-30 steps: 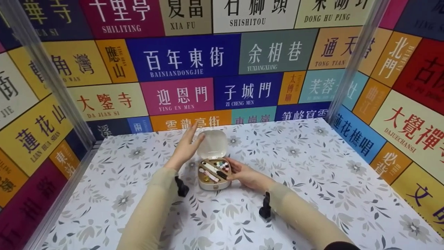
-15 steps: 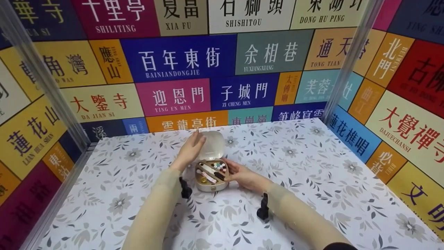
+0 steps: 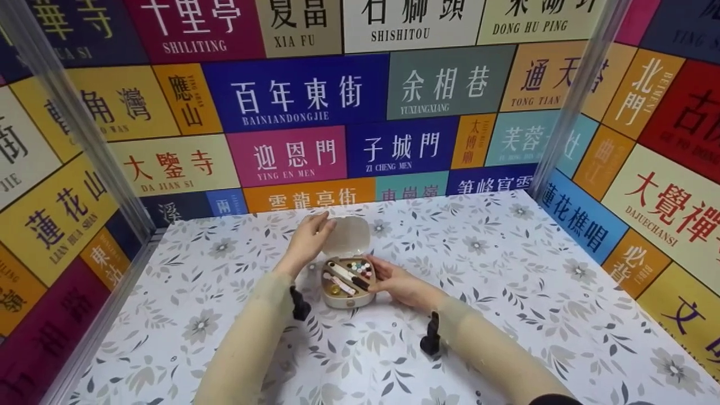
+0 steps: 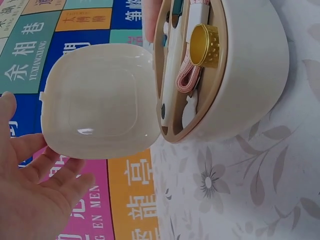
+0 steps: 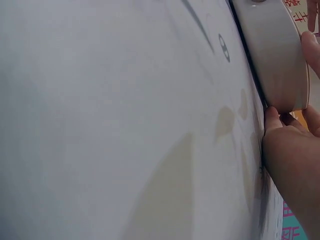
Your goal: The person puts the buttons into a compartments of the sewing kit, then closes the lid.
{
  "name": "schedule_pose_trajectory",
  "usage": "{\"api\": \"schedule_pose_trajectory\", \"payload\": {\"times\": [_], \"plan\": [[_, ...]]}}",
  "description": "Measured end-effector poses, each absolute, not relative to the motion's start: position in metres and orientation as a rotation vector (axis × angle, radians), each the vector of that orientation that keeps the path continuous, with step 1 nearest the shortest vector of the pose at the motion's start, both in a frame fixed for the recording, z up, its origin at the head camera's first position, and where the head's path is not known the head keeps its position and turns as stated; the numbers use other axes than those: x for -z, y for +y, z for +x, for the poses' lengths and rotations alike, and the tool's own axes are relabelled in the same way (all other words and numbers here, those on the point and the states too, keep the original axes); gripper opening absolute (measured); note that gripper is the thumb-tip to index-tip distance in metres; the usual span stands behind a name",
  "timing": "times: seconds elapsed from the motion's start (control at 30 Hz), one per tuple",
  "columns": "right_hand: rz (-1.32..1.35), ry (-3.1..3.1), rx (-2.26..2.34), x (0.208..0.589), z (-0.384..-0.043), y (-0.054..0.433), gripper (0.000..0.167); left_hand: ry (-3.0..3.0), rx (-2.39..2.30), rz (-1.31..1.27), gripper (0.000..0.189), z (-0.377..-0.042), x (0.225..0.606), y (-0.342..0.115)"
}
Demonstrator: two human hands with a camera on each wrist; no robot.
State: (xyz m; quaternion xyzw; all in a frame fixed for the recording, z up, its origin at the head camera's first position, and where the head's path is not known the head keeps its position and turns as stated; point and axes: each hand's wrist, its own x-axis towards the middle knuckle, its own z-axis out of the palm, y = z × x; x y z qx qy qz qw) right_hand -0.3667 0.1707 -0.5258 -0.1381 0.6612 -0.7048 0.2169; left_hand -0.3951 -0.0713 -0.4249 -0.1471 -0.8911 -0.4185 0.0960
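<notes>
A small cream sewing box [image 3: 336, 302] stands on the table with its translucent lid [image 3: 347, 237] raised. Inside, the left wrist view shows a gold thimble [image 4: 213, 47], a pink tape measure [image 4: 187, 76] and a white stick-like tool [image 4: 172, 70]. Small coloured spools or beads [image 3: 360, 269] fill the back right compartment. My left hand [image 3: 306, 243] touches the lid's left edge, fingers extended behind it and thumb apart. Against the box's right side, my right hand [image 3: 402, 286] grips the wall between thumb and fingers; part of that hold is hidden.
A floral-patterned cloth [image 3: 478, 332] covers the tabletop. Colourful printed panels [image 3: 298, 93] wall it in at the back and both sides, with clear corner posts [image 3: 568, 118]. Black wrist mounts [image 3: 431, 334] hang below both wrists.
My left hand has come down and in to the lid's left edge. The lid's top edge now appears slightly lower. My right hand stays in place on the box.
</notes>
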Motion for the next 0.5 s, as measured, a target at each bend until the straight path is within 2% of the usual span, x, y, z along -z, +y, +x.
{"api": "schedule_pose_trajectory", "payload": {"times": [0.5], "plan": [[-0.396,1.839,1.941,0.525,-0.368,0.171,0.095,-2.61,1.219,-0.572,0.03,-0.367,0.432,-0.08]]}}
